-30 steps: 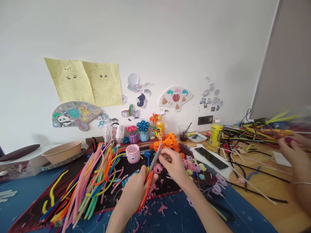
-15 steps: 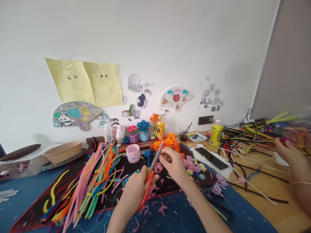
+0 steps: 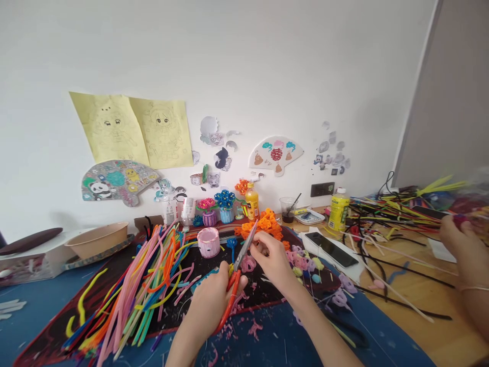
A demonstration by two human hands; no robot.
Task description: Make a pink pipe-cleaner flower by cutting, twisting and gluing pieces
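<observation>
My left hand [image 3: 208,300] is closed round the orange handles of a pair of scissors [image 3: 237,275], whose blades point up and away toward my right hand. My right hand [image 3: 272,260] pinches a small piece at the blade tips; it is too small to name. Both hands hover over a black mat [image 3: 263,290] littered with pink clippings. A pink curled pipe-cleaner shape [image 3: 248,265] lies just below the blades. An orange pipe-cleaner cluster [image 3: 267,224] sits right behind my right hand.
A heap of coloured pipe cleaners [image 3: 141,285] lies to the left, a pink cup [image 3: 209,241] behind it. A phone [image 3: 331,248], yellow bottles [image 3: 338,208] and small pastel shapes [image 3: 303,264] sit to the right. Another person's hand [image 3: 460,244] works at the right edge among black stems.
My hands and the scissors have barely moved. The other person's hand at the right edge has shifted a little up and to the right.
</observation>
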